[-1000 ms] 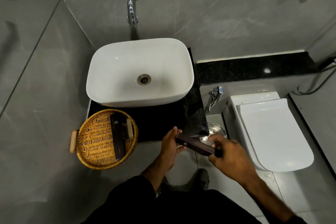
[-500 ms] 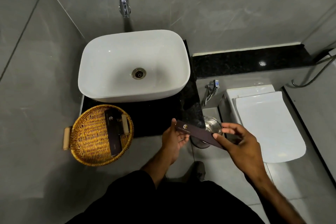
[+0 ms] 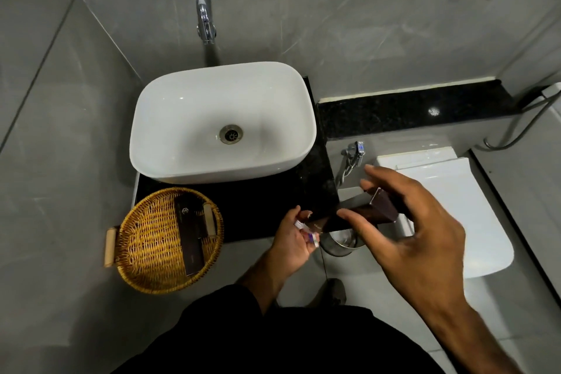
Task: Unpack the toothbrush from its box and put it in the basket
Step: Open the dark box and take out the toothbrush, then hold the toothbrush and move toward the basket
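Note:
My right hand [image 3: 416, 237] pinches a long dark brown toothbrush box [image 3: 361, 211] at its right end, held above the counter's front right corner; that end's flap stands open. My left hand [image 3: 293, 240] is at the box's left end, and a pale, glinting packet [image 3: 309, 232] sticks out of the box into its fingers. A round wicker basket [image 3: 145, 240] with wooden handles sits at the counter's front left, well left of both hands. Another dark box [image 3: 189, 238] lies inside it.
A white basin [image 3: 188, 118] sits on the black counter [image 3: 267, 194] under a wall tap [image 3: 205, 18]. A steel bin [image 3: 340, 241] stands on the floor below my hands. A closed white toilet [image 3: 449, 209] is to the right, with a black ledge [image 3: 409, 109] behind.
My right hand has lifted the box's right end and its flap now stands open. A pale packet has appeared at the left end in my left hand.

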`<state>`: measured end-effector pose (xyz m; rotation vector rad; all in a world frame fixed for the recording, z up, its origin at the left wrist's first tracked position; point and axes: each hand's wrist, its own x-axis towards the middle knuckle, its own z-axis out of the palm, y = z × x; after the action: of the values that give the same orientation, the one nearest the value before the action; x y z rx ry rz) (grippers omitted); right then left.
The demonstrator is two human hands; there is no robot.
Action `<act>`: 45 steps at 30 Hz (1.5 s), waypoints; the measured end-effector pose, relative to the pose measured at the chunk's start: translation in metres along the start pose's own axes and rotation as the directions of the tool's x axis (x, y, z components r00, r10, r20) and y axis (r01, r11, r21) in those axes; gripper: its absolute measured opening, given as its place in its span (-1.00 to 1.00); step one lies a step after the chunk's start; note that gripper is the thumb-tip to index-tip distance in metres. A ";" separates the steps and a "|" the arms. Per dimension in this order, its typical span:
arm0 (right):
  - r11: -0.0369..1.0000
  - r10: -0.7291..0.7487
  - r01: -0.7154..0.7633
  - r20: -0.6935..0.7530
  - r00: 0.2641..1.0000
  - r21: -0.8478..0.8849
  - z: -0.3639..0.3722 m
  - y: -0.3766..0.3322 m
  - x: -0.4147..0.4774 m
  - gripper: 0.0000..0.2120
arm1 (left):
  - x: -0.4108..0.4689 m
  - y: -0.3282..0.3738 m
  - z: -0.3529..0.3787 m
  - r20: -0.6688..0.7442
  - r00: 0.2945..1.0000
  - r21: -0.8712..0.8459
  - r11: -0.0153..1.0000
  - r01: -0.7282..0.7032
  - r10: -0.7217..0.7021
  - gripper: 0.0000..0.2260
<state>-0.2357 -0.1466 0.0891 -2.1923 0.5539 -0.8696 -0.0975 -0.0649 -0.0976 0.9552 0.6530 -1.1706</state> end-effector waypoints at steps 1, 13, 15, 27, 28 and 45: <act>1.000 -0.020 0.021 -0.037 0.999 0.018 -0.003 0.000 0.002 -0.43 | 0.002 0.001 0.001 -0.009 1.000 -0.005 1.000 0.016 -0.016 -0.75; 0.571 0.717 -0.674 0.116 0.688 0.468 -0.008 0.093 -0.051 -0.58 | -0.005 -0.002 0.027 0.123 0.982 0.408 0.910 0.081 -0.143 -0.74; 0.574 0.699 -0.781 0.350 0.624 0.247 0.003 0.111 -0.078 -0.43 | -0.008 -0.007 0.041 0.152 0.967 0.546 0.833 0.091 -0.205 -0.64; 0.628 0.775 -0.777 0.057 0.630 0.054 0.011 0.193 -0.043 -0.74 | -0.006 -0.019 0.033 0.073 0.992 0.464 0.884 0.054 -0.099 -0.75; 0.633 0.773 -0.774 0.033 0.633 0.016 0.011 0.200 -0.032 -0.71 | -0.006 -0.018 0.031 0.055 0.995 0.457 0.888 0.052 -0.087 -0.75; 0.522 0.388 -0.812 0.921 -0.044 -0.259 0.031 0.138 -0.022 -0.69 | -0.015 -0.035 0.033 -0.200 0.964 0.414 0.907 -0.076 0.173 -0.75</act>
<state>-0.2462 -0.2106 -0.0391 -1.3331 0.5929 0.8422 -0.1372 -0.0904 -0.0791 1.4826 0.5324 -1.1071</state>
